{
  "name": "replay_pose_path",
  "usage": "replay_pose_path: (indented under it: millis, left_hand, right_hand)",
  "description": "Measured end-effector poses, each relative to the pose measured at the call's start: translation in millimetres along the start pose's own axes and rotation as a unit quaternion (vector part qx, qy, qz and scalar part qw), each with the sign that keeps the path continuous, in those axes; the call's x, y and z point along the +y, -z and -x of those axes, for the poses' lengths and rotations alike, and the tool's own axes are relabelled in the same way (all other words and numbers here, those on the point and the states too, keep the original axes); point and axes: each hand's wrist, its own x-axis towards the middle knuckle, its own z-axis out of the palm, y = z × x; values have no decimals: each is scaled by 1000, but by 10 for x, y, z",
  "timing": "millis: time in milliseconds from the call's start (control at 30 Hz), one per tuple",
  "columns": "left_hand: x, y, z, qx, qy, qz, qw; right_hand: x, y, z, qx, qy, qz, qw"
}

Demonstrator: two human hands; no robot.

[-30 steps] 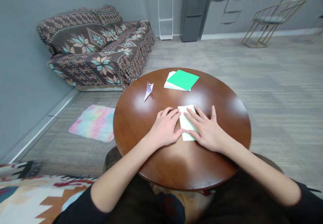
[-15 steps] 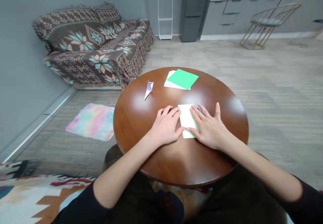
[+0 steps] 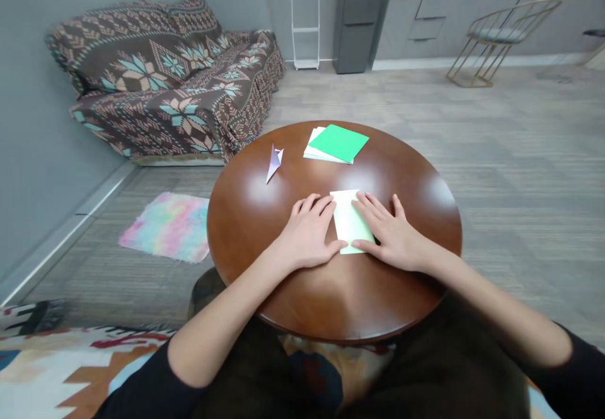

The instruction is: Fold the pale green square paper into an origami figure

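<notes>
A pale green-white sheet of folded paper (image 3: 348,222) lies flat on the round brown table (image 3: 293,299). My left hand (image 3: 311,233) rests along its left edge, fingertips and thumb touching the paper, fingers apart. Across the right part of the sheet lies my right hand (image 3: 388,233), its fingers spread and pressing on the paper. Both thumbs are near the lower part of the sheet. The right hand hides some of the right edge.
At the table's far side is a stack of paper with a green sheet (image 3: 339,143) on top. A small purple-and-white folded paper piece (image 3: 274,164) stands to its left. Beyond are a covered sofa (image 3: 161,85), a fluffy rug (image 3: 167,227) and a wire-backed chair (image 3: 501,38).
My right hand has slid slightly to the right over the paper, and the thumbs are a little farther apart. The whole view has shifted slightly.
</notes>
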Motion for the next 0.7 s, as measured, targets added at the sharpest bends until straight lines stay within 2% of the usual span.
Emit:
replay_pose_path:
  millis: [133, 267, 400, 500, 700]
  left_hand:
    - [1, 22, 3, -3, -3, -4, 1000]
    - [7, 38, 0, -6, -6, -7, 1000]
    - [13, 35, -2, -6, -8, -8, 1000]
    - [11, 29, 2, -5, -7, -5, 1000]
    - [-2, 28, 2, -8, -9, -3, 1000]
  right_hand:
    - [-62, 58, 34, 37, -42, -54, 997]
    - [-191, 187, 112, 96, -131, -115, 980]
    - [-290, 336, 139, 37, -181, -278, 943]
    - [-312, 360, 111, -8, -209, -379, 902]
    - [-278, 293, 61, -25, -241, -510, 825]
